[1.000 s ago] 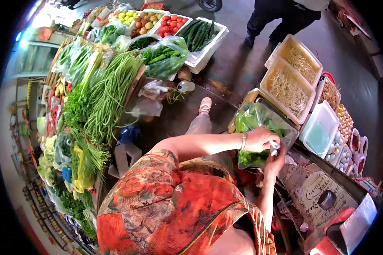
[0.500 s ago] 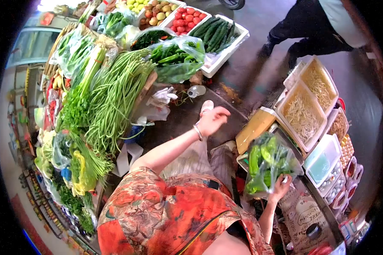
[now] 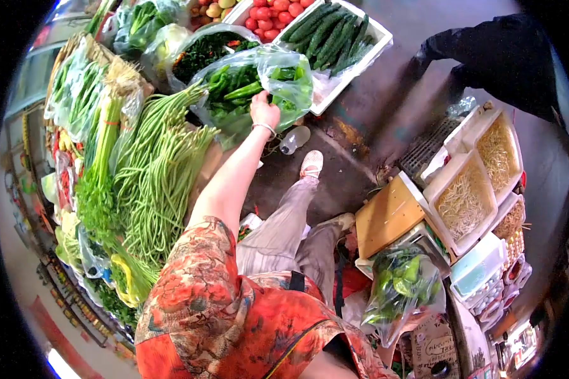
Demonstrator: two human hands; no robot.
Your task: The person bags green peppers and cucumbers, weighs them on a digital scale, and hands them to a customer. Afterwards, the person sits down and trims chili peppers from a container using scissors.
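My left hand (image 3: 265,110) reaches to the near edge of an open clear bag of green peppers (image 3: 237,88); its fingers are at a long green pepper, and whether they grip it is hard to make out. A bracelet circles that wrist. At the lower right hangs or rests a clear plastic bag of green peppers (image 3: 406,281). My right hand is hidden behind or below this bag; only part of the forearm shows under it.
Long beans (image 3: 164,170) and celery (image 3: 101,170) lie at the left. Cucumbers (image 3: 329,38) and tomatoes (image 3: 272,16) sit in white boxes at the top. Sprout tubs (image 3: 464,202) and a wooden board (image 3: 389,215) are at the right. A person in dark trousers (image 3: 493,63) stands at the upper right.
My left hand has left the bag at the right and crossed to the open pepper bag at the upper left. The filled bag sits lower, and my right hand has gone out of sight.
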